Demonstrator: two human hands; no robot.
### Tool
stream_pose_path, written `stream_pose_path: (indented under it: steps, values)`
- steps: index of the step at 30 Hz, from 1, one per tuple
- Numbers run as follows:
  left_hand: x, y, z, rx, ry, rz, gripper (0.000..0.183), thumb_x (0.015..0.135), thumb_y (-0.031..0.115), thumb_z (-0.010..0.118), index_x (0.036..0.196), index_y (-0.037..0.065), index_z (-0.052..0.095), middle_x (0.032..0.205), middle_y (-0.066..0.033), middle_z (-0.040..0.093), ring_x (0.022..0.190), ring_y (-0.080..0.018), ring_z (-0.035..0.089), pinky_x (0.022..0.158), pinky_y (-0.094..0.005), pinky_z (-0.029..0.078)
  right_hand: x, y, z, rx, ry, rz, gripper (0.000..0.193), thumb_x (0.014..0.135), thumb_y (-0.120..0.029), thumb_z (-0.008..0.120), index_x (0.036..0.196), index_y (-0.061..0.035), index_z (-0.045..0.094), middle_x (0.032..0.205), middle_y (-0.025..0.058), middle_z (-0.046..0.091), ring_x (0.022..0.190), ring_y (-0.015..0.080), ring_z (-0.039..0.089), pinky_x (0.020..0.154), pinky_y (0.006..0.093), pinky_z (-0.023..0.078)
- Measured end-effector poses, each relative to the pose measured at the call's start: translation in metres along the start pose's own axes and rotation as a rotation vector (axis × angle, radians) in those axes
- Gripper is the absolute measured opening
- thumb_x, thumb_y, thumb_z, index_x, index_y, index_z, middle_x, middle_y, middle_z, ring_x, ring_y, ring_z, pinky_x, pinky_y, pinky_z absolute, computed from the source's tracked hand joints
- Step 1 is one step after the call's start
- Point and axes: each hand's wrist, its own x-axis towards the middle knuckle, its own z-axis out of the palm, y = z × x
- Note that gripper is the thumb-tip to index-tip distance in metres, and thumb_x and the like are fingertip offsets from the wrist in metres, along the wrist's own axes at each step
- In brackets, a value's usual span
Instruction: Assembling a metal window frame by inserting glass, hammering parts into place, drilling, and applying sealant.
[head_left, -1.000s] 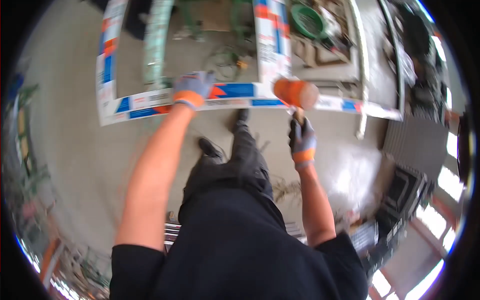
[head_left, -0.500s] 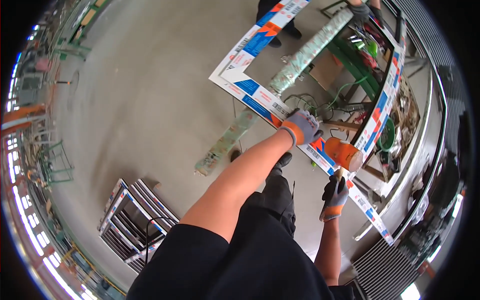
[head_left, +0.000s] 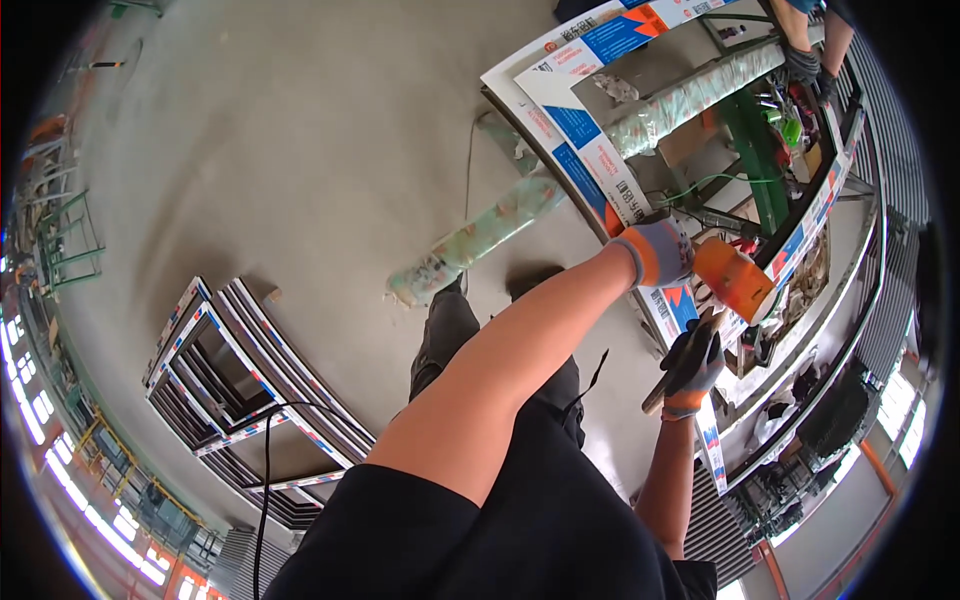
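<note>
My left hand (head_left: 658, 250), in a grey and orange glove, is closed around the near bar of a large frame (head_left: 590, 170). The frame is white and wrapped in blue, white and orange printed film. My right hand (head_left: 693, 362), in a dark glove with an orange cuff, grips a mallet (head_left: 735, 280) by its wooden handle. The mallet's orange head is just right of my left hand, over the frame's near right corner; whether it touches the bar I cannot tell. A support beam (head_left: 690, 108) wrapped in pale green film runs beneath the frame.
At the far right, another person's gloved hands (head_left: 812, 72) are at the frame. A green bench (head_left: 755, 160) with tools and cables lies beyond the near bar. Several finished-looking frames (head_left: 240, 370) are stacked on the floor (head_left: 300, 160) at left. A long rail curves along the right.
My view has turned, so the frame appears farther right. The mallet head has come closer to my left hand, and more of its handle shows below my right hand. Both grips continue.
</note>
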Motion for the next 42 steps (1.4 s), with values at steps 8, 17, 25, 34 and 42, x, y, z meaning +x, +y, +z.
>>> stream_pose_path:
  steps: [8,17,25,34,42]
  values:
    - [0.01,-0.002,0.005,0.116,-0.026,0.006,0.022,0.084,0.023,0.057,0.082,0.008,0.072,0.085,-0.0134,0.071,0.083,-0.0316,0.07,0.074,-0.0447,0.055,-0.02,0.025,-0.023,0.223,0.072,0.148,0.033,0.099,-0.037,0.054,0.094,-0.0044,0.061,0.057,-0.0034,0.048,0.042,0.0077,0.041,0.036,0.0249,0.031]
    - [0.019,0.021,-0.02,0.338,-0.19,-0.158,0.038,0.093,0.043,0.055,0.102,0.008,0.068,0.102,-0.0139,0.069,0.101,-0.0306,0.064,0.088,-0.042,0.05,-0.09,0.085,-0.114,0.46,0.694,0.252,0.033,0.098,-0.032,0.055,0.096,0.0006,0.059,0.057,0.0043,0.05,0.04,0.013,0.046,0.037,0.0272,0.038]
    - [0.006,0.015,-0.005,0.525,-0.144,-0.196,0.034,0.095,0.034,0.055,0.111,0.006,0.067,0.112,-0.0151,0.068,0.106,-0.0339,0.063,0.092,-0.0436,0.049,-0.144,0.19,-0.129,0.694,0.881,0.449,0.033,0.098,-0.033,0.057,0.097,0.0,0.058,0.056,0.0028,0.049,0.04,0.0121,0.045,0.038,0.0258,0.036]
    - [-0.024,-0.028,-0.007,0.612,-0.015,-0.11,0.03,0.095,0.025,0.052,0.112,0.004,0.064,0.117,-0.0178,0.064,0.113,-0.0379,0.057,0.1,-0.0495,0.042,-0.112,0.209,-0.167,0.605,0.603,0.261,0.024,0.099,-0.024,0.054,0.105,-0.0006,0.058,0.072,-0.0013,0.056,0.057,0.0044,0.047,0.049,0.0211,0.037]
    - [-0.013,-0.005,-0.008,0.614,0.008,0.018,0.023,0.094,0.022,0.051,0.095,0.002,0.062,0.102,-0.0189,0.063,0.098,-0.0399,0.059,0.089,-0.0479,0.046,-0.11,0.228,-0.19,0.541,0.441,0.249,0.019,0.094,-0.007,0.056,0.11,0.0037,0.06,0.085,0.0045,0.065,0.07,0.0107,0.058,0.064,0.0258,0.048]
